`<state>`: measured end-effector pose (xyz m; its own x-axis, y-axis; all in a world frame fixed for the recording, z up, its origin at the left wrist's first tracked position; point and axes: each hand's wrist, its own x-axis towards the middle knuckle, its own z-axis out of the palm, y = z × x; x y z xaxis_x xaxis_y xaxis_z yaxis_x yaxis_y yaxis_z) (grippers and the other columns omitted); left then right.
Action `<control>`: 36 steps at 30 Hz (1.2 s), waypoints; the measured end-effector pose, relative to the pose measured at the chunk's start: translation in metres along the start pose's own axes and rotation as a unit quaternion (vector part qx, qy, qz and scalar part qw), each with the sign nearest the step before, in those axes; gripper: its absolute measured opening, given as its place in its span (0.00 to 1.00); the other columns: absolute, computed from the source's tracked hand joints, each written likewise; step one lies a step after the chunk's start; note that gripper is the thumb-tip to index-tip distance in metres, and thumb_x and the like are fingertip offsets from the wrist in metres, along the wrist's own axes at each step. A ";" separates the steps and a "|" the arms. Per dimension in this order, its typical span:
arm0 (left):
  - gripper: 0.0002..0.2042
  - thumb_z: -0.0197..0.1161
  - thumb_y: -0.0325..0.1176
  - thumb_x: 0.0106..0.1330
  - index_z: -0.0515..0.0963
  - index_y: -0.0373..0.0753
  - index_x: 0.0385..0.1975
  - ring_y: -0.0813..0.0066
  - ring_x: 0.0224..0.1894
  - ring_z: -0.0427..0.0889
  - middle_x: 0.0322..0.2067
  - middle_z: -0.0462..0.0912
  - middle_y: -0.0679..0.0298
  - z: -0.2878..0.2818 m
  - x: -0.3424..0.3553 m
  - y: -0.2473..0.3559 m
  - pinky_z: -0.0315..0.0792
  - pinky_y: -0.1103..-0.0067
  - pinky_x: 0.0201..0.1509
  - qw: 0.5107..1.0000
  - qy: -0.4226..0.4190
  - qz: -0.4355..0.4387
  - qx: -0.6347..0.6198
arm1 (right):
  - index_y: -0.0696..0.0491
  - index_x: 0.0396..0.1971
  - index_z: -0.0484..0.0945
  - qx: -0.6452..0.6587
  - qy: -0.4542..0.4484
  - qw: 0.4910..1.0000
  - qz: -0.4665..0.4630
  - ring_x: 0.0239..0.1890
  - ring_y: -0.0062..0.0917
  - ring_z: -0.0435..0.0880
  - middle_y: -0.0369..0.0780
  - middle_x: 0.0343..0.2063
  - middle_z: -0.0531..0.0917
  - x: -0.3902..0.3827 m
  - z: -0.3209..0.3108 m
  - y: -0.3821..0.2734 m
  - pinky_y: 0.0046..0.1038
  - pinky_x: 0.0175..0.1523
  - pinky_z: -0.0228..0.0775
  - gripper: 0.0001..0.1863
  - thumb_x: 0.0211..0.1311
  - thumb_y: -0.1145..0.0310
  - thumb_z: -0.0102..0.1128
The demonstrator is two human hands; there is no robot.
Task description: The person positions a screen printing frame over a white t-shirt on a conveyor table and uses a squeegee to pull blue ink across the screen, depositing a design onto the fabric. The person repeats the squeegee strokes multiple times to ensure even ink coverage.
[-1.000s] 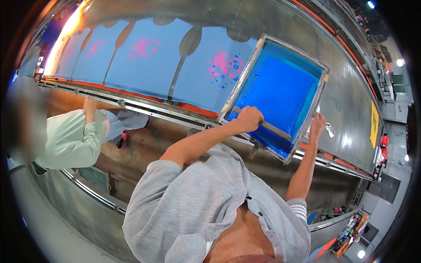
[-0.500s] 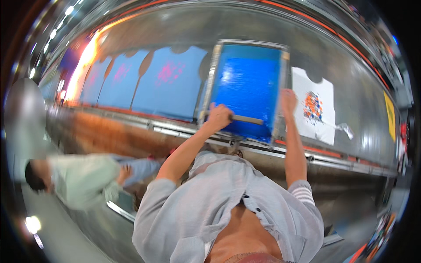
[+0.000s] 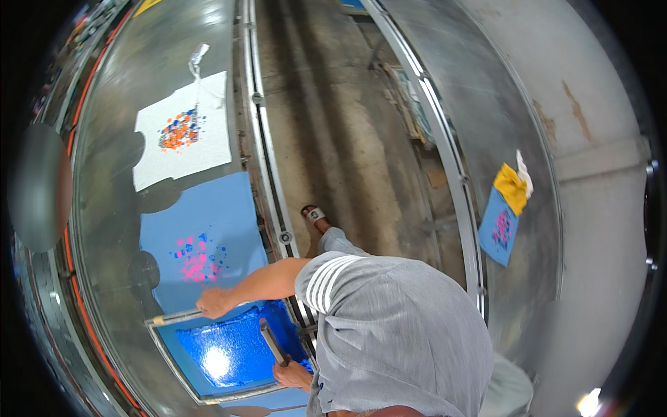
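A metal-framed screen [image 3: 171,357] with wet blue ink [image 3: 253,347] lies at the bottom left. My right hand [image 3: 214,303] grips its upper bar. My left hand [image 3: 292,375], partly hidden behind my body, holds the wooden squeegee [image 3: 272,340] over the ink. Just above the screen, a light blue shirt piece [image 3: 194,205] bears a pink and blue spotted print. Farther up lies a white shirt piece [image 3: 153,167] with orange and blue spots and a crumpled white strip [image 3: 198,57] on it.
Metal printing tables [image 3: 104,222] with rails [image 3: 268,174] flank a concrete aisle [image 3: 347,160], where my sandalled foot shows. On the right table lies a small pile of yellow, blue and white fabric [image 3: 509,186]. Behind me, a pale garment [image 3: 511,393] of another person shows.
My view has swung sharply round to face along the aisle, so the screen now appears at lower left and the printed pieces beside it above. Both hands still grip squeegee and frame.
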<state>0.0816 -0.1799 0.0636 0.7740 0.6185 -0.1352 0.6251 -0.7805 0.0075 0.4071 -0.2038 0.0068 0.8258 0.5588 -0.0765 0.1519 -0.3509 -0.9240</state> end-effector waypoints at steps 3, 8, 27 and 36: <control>0.15 0.77 0.37 0.54 0.89 0.42 0.41 0.44 0.43 0.85 0.35 0.88 0.51 0.015 0.002 -0.054 0.74 0.50 0.50 0.999 -0.049 -0.008 -0.015 | 0.52 0.31 0.85 -0.008 -0.003 1.000 -0.004 0.38 0.50 0.88 0.50 0.31 0.88 -0.019 0.022 -0.017 0.50 0.43 0.79 0.10 0.58 0.63 0.59; 0.15 0.76 0.35 0.55 0.89 0.41 0.43 0.43 0.41 0.85 0.36 0.88 0.49 0.059 0.023 -0.106 0.74 0.51 0.47 0.998 -0.053 -0.014 0.013 | 0.52 0.28 0.86 -0.065 -0.002 0.998 0.004 0.37 0.47 0.88 0.47 0.29 0.88 -0.028 0.038 -0.035 0.48 0.43 0.80 0.10 0.54 0.63 0.58; 0.11 0.70 0.28 0.56 0.89 0.41 0.39 0.51 0.43 0.85 0.36 0.88 0.53 0.003 0.004 -0.074 0.74 0.59 0.53 0.993 0.023 0.056 -0.102 | 0.52 0.40 0.85 0.007 -0.004 0.999 0.052 0.39 0.54 0.87 0.54 0.35 0.88 -0.016 0.053 -0.021 0.52 0.47 0.78 0.15 0.70 0.59 0.53; 0.18 0.62 0.23 0.54 0.88 0.49 0.44 0.63 0.56 0.83 0.45 0.89 0.62 0.035 -0.008 -0.092 0.65 0.55 0.69 0.986 0.043 -0.001 -0.162 | 0.48 0.43 0.85 -0.060 -0.023 0.998 0.013 0.45 0.49 0.87 0.51 0.38 0.88 -0.012 0.080 0.002 0.46 0.51 0.78 0.15 0.68 0.57 0.55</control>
<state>0.0139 -0.1163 0.0296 0.7701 0.6359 -0.0501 0.6147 -0.7188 0.3247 0.3540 -0.1506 -0.0243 0.8051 0.5811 -0.1194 0.1973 -0.4521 -0.8699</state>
